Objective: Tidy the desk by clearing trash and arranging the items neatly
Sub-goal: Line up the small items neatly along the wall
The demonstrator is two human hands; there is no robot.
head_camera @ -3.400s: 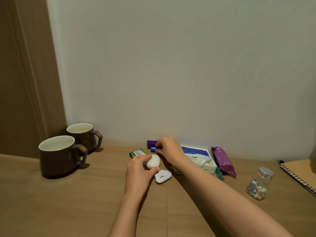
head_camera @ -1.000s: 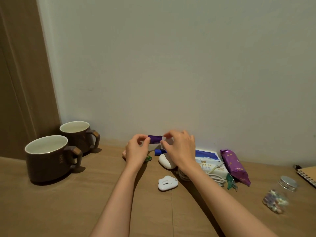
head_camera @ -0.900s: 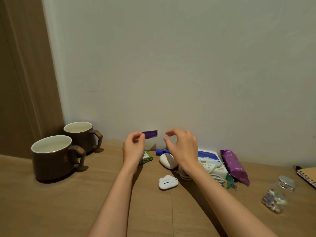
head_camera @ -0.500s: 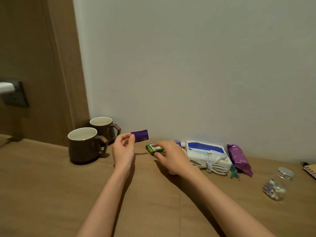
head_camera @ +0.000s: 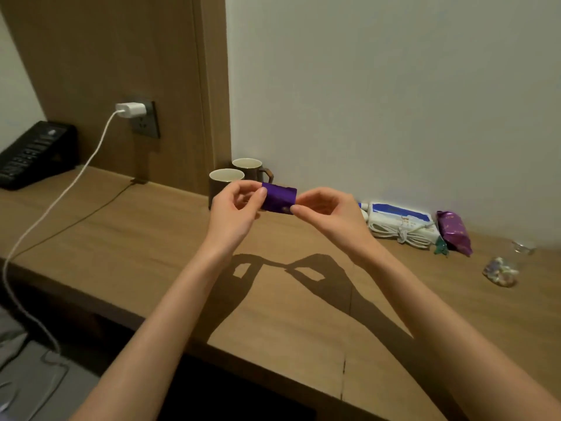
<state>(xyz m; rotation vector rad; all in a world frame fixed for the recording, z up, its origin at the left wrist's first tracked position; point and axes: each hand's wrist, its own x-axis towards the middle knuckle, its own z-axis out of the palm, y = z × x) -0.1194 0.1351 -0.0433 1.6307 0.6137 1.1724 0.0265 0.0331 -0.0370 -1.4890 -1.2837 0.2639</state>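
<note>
Both hands up over the desk (head_camera: 151, 253), one purple foil wrapper (head_camera: 278, 198) stretched between them. It is off the surface, in the air just in front of the two brown mugs (head_camera: 226, 177).

Left hand (head_camera: 233, 214): thumb and forefinger pinch the wrapper's left end, other fingers loosely curled. Right hand (head_camera: 331, 214): same pinch on the right end. Both are gripping the wrapper, nothing else in either hand.

Handling, my read: very light thin foil or plastic film that is soft and crinkly, with no stiffness of its own. It looks empty or near empty, but I can't confirm. The surface is glossy, so a bit slippery. A fingertip pinch at an edge or end is enough, and crushing it in a fist works too. It's not fragile and squeezing does no harm. Main risk is that it slips or flutters away if the pinch loosens. Probably trash, so the likely step is folding or scrunching it for disposal. No bin is in view.

The rest of the desk is against the wall on the right:
- White wipes pack with blue label (head_camera: 397, 212).
- Coiled white cable (head_camera: 406, 235) touching its front.
- Purple snack packet (head_camera: 453, 230) just beside that.
- Small green scrap (head_camera: 440, 248) at the packet's near corner.
- Glass jar (head_camera: 501, 268) of coloured bits further right, blurred.

On the left, a white charger (head_camera: 131, 110) is plugged into the wall socket with its cord trailing off the desk edge. A black telephone (head_camera: 33, 153) sits at the far left.
</note>
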